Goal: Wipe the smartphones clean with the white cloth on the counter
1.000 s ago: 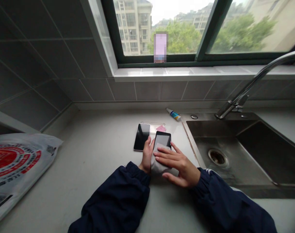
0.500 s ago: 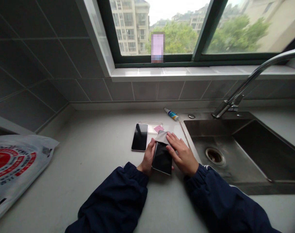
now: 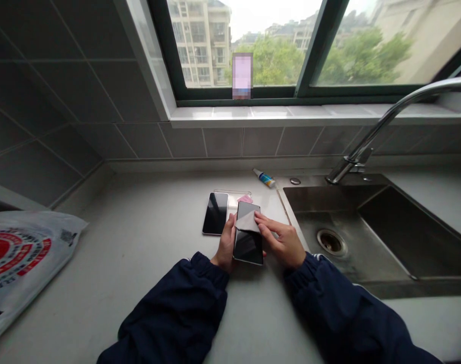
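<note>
A black smartphone [image 3: 248, 246] is gripped along its left side by my left hand [image 3: 225, 246], with fingertips showing at its right edge. Across the upper part of its screen lies a light grey cloth [image 3: 247, 221]. My right hand [image 3: 284, 239] presses the cloth's right side with closed fingers. Just left of my hands, a second smartphone [image 3: 216, 214] rests face up on the counter. Behind the held phone are a small pink piece [image 3: 245, 198] and a clear phone case [image 3: 233, 200], both partly covered.
A blue and white tube [image 3: 264, 178] lies by the wall, left of a steel sink [image 3: 370, 258] with a curved faucet [image 3: 378, 126]. On the left, a white plastic bag [image 3: 29, 263] with red print sits on the counter [image 3: 150, 217]. A window is behind.
My right hand has slid the cloth a little down and left over the screen, and its fingers are more bent. The held phone is turned slightly more upright.
</note>
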Demonstrator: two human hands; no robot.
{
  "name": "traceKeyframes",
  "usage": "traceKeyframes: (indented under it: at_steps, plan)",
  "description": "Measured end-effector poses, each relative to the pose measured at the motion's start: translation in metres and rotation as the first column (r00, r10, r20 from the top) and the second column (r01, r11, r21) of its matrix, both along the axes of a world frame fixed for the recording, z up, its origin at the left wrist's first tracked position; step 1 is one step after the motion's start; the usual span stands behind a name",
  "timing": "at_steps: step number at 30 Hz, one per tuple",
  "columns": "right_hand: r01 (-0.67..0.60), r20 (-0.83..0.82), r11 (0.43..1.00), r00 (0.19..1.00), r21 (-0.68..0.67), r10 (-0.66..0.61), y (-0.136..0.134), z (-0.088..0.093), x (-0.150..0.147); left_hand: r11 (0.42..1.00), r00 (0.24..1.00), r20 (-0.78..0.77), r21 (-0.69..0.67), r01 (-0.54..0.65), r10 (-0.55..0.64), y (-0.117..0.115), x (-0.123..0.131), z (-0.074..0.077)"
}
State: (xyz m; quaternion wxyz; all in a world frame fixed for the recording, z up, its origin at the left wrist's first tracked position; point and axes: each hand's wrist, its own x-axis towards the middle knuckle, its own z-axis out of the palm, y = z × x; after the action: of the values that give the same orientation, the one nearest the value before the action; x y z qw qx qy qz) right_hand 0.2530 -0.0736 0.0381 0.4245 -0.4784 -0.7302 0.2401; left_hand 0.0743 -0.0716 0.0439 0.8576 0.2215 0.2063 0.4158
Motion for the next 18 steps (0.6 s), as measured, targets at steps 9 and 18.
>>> traceKeyframes:
  at_steps: [9, 18]
  plan:
    - [-0.034, -0.132, 0.999, 0.991, -0.029, 0.030, 0.007, -0.011, 0.003, 0.996, 0.996, 0.024, -0.009, -0.085, 0.085, -0.004, 0.005, -0.001]
    - [-0.027, -0.301, 0.991, 0.954, -0.133, -0.015, 0.009, -0.004, 0.002, 0.989, 0.996, 0.056, -0.129, -0.069, 0.076, -0.006, -0.002, 0.008]
